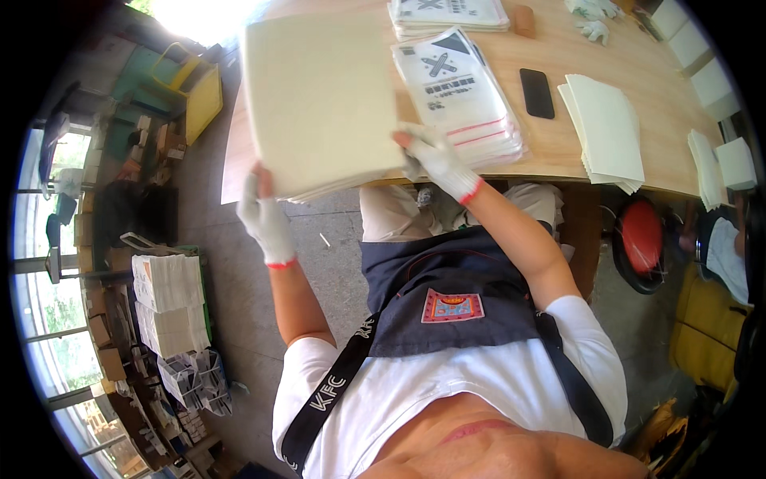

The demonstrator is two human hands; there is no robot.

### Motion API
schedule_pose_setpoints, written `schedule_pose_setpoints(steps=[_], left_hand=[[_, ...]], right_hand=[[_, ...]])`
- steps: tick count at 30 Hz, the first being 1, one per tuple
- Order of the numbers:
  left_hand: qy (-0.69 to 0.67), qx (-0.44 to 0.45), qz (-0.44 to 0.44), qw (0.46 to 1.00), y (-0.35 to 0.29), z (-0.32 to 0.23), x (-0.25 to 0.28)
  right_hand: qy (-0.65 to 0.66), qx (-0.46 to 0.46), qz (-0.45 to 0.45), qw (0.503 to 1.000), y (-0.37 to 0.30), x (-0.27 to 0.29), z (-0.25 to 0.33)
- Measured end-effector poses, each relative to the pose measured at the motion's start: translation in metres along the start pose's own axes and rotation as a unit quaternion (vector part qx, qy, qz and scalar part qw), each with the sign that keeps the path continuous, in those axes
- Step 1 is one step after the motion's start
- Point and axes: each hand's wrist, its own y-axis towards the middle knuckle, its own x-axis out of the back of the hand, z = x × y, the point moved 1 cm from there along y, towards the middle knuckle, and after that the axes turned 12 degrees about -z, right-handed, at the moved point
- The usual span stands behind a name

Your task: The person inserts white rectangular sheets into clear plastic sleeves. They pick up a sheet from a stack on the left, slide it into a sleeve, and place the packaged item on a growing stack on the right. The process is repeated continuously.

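A thick stack of large cream paper sheets lies at the left part of the table, its near edge reaching the table's front. My left hand, in a white knit glove with bare fingertips, grips its near left corner. On the stack's right edge, close to the near corner, my right hand holds on in a matching glove with a red cuff. Right beside that hand is a pile of printed clear plastic bags, with red lines along their near ends. The undersides of both hands' grips are hidden.
A second bag pile lies farther back by a small brown block. Rightward are a black phone, a fanned paper stack and white gloves. A red round stool stands below the table.
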Motion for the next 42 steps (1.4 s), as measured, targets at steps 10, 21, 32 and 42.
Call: schedule_pose_setpoints(steps=[10,21,32,42], left_hand=[[-0.194,0.146,-0.077,0.967,0.027,0.14,0.028],[-0.052,0.28,0.034,0.958,-0.156,0.237,-0.014],[0.033,-0.233,0.319,0.918,-0.121,0.073,-0.145],[0.425,-0.266,0.447,0.741,-0.076,0.041,-0.278]], right_hand=[[-0.028,-0.042,-0.017,0.999,0.014,-0.009,0.006],[-0.005,0.016,-0.577,0.816,-0.144,0.286,-0.007],[0.17,-0.01,-0.582,0.795,-0.141,0.347,0.028],[0.231,0.004,-0.508,0.83,-0.133,0.399,0.062]])
